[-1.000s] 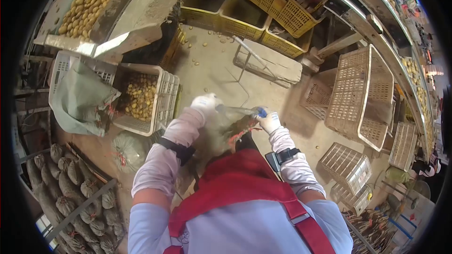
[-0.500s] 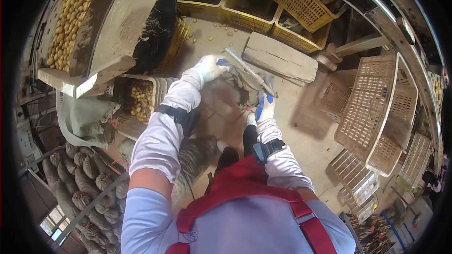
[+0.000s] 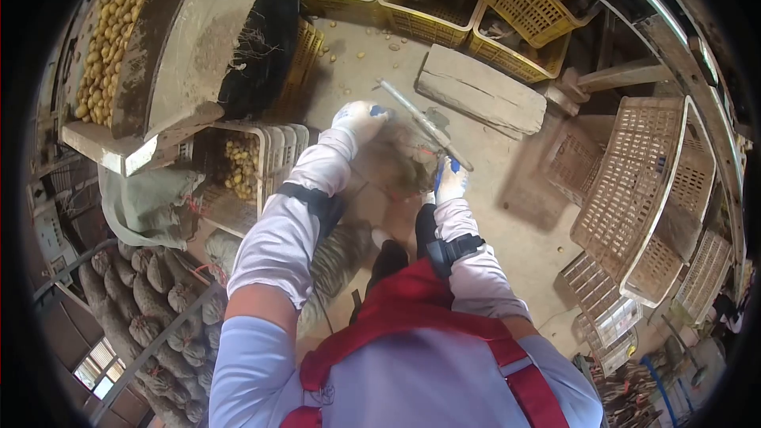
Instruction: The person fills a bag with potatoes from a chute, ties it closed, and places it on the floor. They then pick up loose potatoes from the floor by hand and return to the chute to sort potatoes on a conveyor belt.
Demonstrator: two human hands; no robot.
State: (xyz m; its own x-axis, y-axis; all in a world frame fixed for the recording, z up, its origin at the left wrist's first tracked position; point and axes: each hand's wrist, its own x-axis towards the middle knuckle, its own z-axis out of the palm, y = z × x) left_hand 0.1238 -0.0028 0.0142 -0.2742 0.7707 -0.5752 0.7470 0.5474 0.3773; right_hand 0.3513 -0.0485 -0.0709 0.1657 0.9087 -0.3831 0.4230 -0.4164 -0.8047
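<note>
My left hand (image 3: 361,121), in a white glove with blue on it, is closed at one side of a blurred grey-brown sack (image 3: 400,162). On the other side my right hand (image 3: 452,179), gloved alike, has its fingers curled round the sack's edge near a red string. Between the hands the cloth is smeared by motion. A grey metal bar (image 3: 420,119) slants just beyond the sack, its near end overlapping the space by my right fingertips. Below my left forearm, a filled mesh sack (image 3: 345,265) rests by my legs.
A chute (image 3: 198,40) beside piled potatoes (image 3: 115,40) stands at upper left, above a crate of potatoes (image 3: 242,168). Yellow crates (image 3: 428,28) and a wooden beam (image 3: 479,91) lie ahead. Stacked crates (image 3: 630,190) are at right; filled sacks (image 3: 143,309) at lower left.
The sack between my hands has shifted and blurred, showing less of its folds. My left hand has come slightly nearer me; the right stays close to the bar's end.
</note>
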